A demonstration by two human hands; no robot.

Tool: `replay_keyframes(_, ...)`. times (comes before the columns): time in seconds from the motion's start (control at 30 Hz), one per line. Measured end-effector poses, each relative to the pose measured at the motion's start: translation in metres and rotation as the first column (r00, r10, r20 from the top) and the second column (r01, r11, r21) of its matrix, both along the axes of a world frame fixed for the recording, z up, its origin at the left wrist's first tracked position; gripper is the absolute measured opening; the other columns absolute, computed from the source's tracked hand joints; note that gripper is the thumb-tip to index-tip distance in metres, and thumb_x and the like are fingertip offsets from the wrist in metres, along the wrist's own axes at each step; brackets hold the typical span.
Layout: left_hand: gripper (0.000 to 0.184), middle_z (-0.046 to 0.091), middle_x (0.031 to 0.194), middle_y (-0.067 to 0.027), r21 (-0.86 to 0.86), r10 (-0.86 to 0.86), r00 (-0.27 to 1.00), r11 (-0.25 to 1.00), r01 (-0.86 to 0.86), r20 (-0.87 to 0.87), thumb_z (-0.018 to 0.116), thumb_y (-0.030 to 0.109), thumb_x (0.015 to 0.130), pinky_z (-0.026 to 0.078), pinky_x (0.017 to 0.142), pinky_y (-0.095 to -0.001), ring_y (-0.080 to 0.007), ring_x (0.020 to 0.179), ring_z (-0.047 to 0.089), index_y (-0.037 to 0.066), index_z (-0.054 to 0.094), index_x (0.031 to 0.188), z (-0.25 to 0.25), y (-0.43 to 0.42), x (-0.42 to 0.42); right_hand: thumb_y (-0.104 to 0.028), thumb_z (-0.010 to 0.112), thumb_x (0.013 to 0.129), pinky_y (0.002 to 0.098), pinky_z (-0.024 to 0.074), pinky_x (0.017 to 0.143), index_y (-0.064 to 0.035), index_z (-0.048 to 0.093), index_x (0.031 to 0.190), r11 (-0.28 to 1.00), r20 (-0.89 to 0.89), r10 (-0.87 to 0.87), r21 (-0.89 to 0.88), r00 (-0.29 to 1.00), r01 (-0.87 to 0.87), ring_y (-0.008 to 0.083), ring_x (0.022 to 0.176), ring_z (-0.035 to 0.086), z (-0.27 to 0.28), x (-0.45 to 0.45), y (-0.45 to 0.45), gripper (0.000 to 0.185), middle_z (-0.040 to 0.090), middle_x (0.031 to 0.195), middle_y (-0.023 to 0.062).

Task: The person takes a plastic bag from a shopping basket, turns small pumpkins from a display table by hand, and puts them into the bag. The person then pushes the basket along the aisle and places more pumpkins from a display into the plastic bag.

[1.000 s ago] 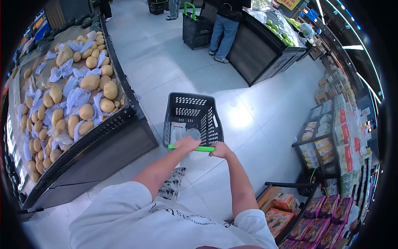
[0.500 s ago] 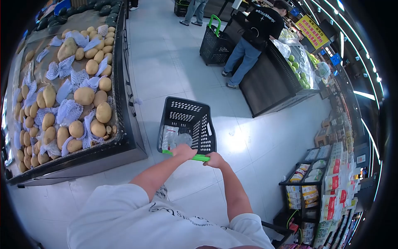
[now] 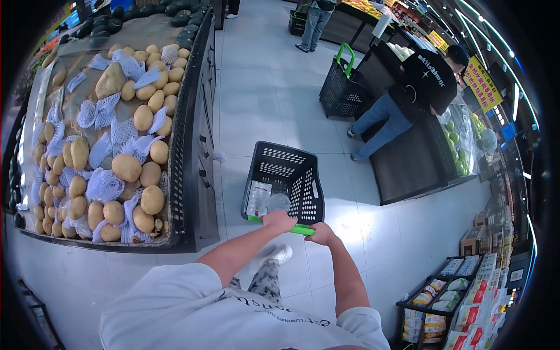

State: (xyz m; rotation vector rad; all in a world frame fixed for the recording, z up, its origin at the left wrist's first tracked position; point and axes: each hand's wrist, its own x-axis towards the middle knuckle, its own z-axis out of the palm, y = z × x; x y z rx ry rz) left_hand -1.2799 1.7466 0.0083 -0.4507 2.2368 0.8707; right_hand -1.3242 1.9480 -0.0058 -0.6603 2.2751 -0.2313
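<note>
Both of my hands are closed around the green handle [image 3: 300, 230] of a black shopping basket [image 3: 284, 153]. My left hand [image 3: 280, 221] grips the handle's left and middle part, while my right hand [image 3: 321, 234] wraps its right end. Inside the basket lie a white packet [image 3: 258, 198] and a clear plastic bag [image 3: 279, 203]; what the bag holds is hard to make out. The basket's walls are perforated, and it is tilted with its opening toward me.
To the left stands a display of potatoes [image 3: 126, 168] with foam nets. Ahead right, a person in black [image 3: 429, 81] leans over a produce counter [image 3: 411, 157], a basket cart [image 3: 341, 87] beside them. Packaged goods fill a shelf [image 3: 443, 294] at lower right.
The basket and both hands appear farther right in view. My foot in a white shoe now shows below the basket. The person at the counter leans farther over it.
</note>
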Motion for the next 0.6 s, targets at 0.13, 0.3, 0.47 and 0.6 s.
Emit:
replay_keyframes(0.13, 0.053, 0.067, 0.104, -0.0115, -0.058, 0.073, 0.996, 0.995, -0.076, -0.058, 0.051, 0.050, 0.077, 0.044, 0.086, -0.0481, -0.0284, 0.100, 0.063, 0.007, 0.069, 0.103, -0.017, 0.000, -0.043, -0.039, 0.071, 0.063, 0.0386, 0.0506, 0.079, -0.0134, 0.071, 0.091, 0.998, -0.012, 0.059, -0.020, 0.998, -0.060, 0.0305, 0.085, 0.064, -0.009, -0.056, -0.003, 0.038, 0.068, 0.088, 0.0127)
replay_keyframes(0.3, 0.054, 0.065, 0.112, -0.0111, -0.069, 0.156, 0.988, 0.985, -0.157, -0.013, 0.050, 0.051, 0.079, 0.044, 0.087, -0.0475, -0.0283, 0.104, 0.062, 0.009, 0.067, 0.108, -0.001, -0.013, -0.099, -0.037, 0.071, 0.063, 0.0388, 0.0507, 0.080, -0.0132, 0.071, 0.094, 0.990, -0.025, 0.138, -0.021, 0.990, -0.139, 0.0308, 0.085, 0.064, -0.008, -0.131, -0.022, 0.039, 0.068, 0.088, 0.0139)
replay_keyframes(0.47, 0.054, 0.066, 0.110, -0.0100, -0.141, 0.250, 0.968, 0.959, -0.247, 0.005, 0.049, 0.052, 0.078, 0.046, 0.086, -0.0437, -0.0274, 0.104, 0.062, 0.010, 0.067, 0.106, -0.008, -0.020, -0.160, -0.040, 0.068, 0.061, 0.0385, 0.0500, 0.085, -0.0144, 0.069, 0.102, 0.971, 0.020, 0.238, -0.005, 0.971, -0.237, 0.0301, 0.093, 0.063, -0.016, -0.210, -0.040, 0.048, 0.067, 0.097, 0.0131)
replay_keyframes(0.6, 0.060, 0.064, 0.112, -0.0138, -0.179, 0.401, 0.915, 0.899, -0.401, -0.034, 0.051, 0.056, 0.078, 0.047, 0.088, -0.0422, -0.0289, 0.106, 0.061, 0.007, 0.066, 0.110, -0.002, -0.032, -0.198, -0.041, 0.067, 0.062, 0.0388, 0.0503, 0.085, -0.0147, 0.069, 0.102, 0.934, -0.025, 0.358, 0.000, 0.933, -0.358, 0.0303, 0.093, 0.063, -0.021, -0.267, -0.065, 0.048, 0.067, 0.097, 0.0130)
